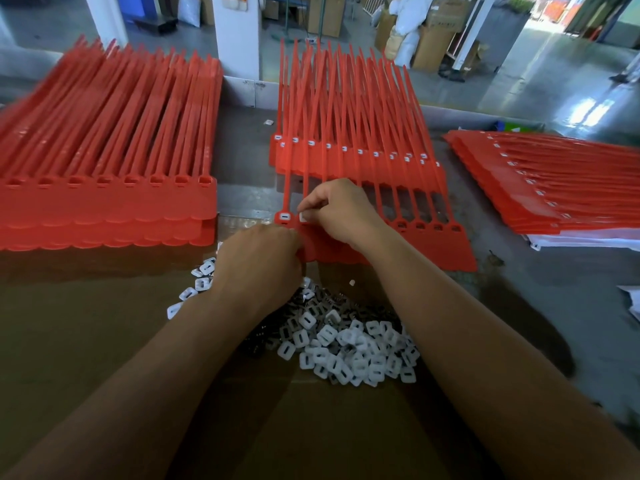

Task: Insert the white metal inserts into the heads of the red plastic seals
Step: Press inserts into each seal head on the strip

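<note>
A strip of joined red plastic seals [433, 237] lies in front of me on the table. Its leftmost head [284, 216] holds a white insert. My right hand [341, 209] pinches a white insert [304, 217] at the second head. My left hand [261, 261] rests on the strip's lower left edge, fingers curled on it. The heads to the right [419, 225] are empty sockets. A loose heap of white inserts [346, 344] lies on brown cardboard between my forearms.
A tall stack of red seals with empty heads [110, 188] fills the left. Seals with inserts fitted are stacked behind the strip [349, 150] and at the right [554, 188]. Cardboard boxes and sacks stand on the factory floor beyond the table edge.
</note>
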{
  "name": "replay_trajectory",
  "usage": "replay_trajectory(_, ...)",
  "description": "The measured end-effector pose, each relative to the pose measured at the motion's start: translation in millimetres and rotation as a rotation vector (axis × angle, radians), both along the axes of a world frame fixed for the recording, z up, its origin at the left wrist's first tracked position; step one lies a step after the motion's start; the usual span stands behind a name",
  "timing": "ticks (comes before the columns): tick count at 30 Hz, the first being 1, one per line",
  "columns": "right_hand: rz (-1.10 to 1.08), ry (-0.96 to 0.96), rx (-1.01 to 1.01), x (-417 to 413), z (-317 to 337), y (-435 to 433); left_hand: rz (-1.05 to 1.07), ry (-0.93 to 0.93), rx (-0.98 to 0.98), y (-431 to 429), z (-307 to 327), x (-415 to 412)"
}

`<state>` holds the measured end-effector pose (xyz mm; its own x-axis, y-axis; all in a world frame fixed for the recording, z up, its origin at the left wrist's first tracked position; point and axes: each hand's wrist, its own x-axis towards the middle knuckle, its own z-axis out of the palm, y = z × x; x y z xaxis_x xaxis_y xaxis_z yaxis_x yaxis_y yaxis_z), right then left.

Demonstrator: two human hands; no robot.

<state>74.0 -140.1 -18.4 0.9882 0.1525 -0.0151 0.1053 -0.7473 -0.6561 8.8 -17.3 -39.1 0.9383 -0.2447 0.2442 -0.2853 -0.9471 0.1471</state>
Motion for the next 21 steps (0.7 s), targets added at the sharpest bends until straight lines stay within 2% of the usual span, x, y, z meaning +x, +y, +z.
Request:
replay_trajectory(10,-0.008,0.048,-0.070,2.8,1.0,1.4,-0.006,-0.007,-0.010,-0.4,-0.1,0.3)
replay_trajectory(21,-0.068,-0.001,0.000,4.4,-3.3,1.6,0.006,0.001,0.010,-1.3,2.7,-2.0)
